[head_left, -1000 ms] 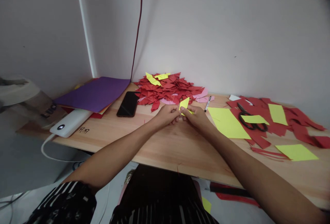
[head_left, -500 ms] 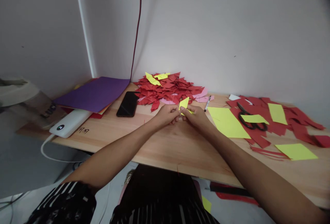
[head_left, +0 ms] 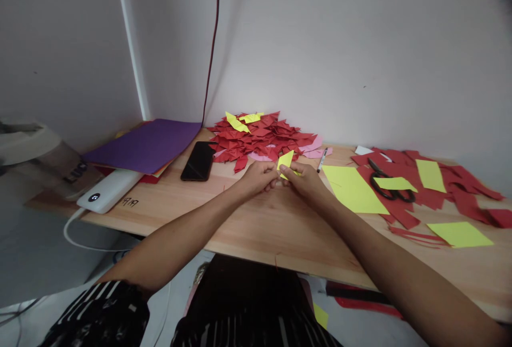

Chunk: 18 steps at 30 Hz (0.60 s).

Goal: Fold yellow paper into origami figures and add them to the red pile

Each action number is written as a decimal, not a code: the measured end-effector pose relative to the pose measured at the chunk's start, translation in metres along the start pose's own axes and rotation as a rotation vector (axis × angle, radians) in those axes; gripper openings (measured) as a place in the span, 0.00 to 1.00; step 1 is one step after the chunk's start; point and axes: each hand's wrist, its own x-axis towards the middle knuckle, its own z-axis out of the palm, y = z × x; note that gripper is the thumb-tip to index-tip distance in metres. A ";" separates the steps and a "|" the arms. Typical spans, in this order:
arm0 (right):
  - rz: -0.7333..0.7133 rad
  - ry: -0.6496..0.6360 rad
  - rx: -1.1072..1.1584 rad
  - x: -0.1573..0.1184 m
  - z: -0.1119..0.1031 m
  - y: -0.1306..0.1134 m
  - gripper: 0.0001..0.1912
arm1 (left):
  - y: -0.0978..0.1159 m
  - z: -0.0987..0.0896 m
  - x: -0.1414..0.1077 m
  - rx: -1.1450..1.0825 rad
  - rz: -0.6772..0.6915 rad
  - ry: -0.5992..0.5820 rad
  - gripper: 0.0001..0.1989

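Observation:
Between my two hands, just above the wooden desk, is a small folded piece of yellow paper (head_left: 285,161). My left hand (head_left: 261,176) is closed, its fingers pinching the paper's left side. My right hand (head_left: 303,176) grips the other side, thumb lying across the front. The fingertips hide the paper's lower part. Behind my hands lies a heap of folded red paper pieces (head_left: 264,136), with two folded yellow pieces (head_left: 237,122) on top and some pink ones (head_left: 312,145) at its edge. A large yellow sheet (head_left: 354,190) lies beside my right forearm.
Black-handled scissors (head_left: 384,190) rest among red paper scraps (head_left: 464,198) and yellow pieces at right. A marker (head_left: 322,160) lies near the heap. Leftward are a black phone (head_left: 199,161), a purple sheet (head_left: 150,144), a white power bank (head_left: 108,191) with cable, and a transparent container (head_left: 52,160).

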 end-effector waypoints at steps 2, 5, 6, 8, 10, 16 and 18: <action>0.004 0.009 0.020 0.000 0.001 0.000 0.20 | 0.001 0.000 0.000 0.004 0.019 0.009 0.10; 0.000 0.017 0.050 0.000 0.001 0.000 0.19 | 0.001 -0.001 0.000 0.011 0.039 0.020 0.10; -0.006 0.019 0.053 0.000 0.001 0.000 0.18 | 0.001 -0.001 0.000 0.015 0.038 0.024 0.09; -0.019 0.029 0.054 0.001 0.001 0.000 0.19 | 0.001 0.000 -0.001 0.025 0.029 0.033 0.09; -0.018 0.045 0.050 0.001 0.001 0.001 0.20 | 0.002 0.000 -0.001 0.033 0.025 0.041 0.09; 0.054 0.032 0.096 0.001 0.001 0.000 0.21 | 0.003 -0.001 -0.001 0.045 0.040 0.036 0.10; 0.058 0.036 0.094 0.002 0.000 -0.002 0.21 | 0.003 -0.001 -0.001 0.030 0.038 0.038 0.10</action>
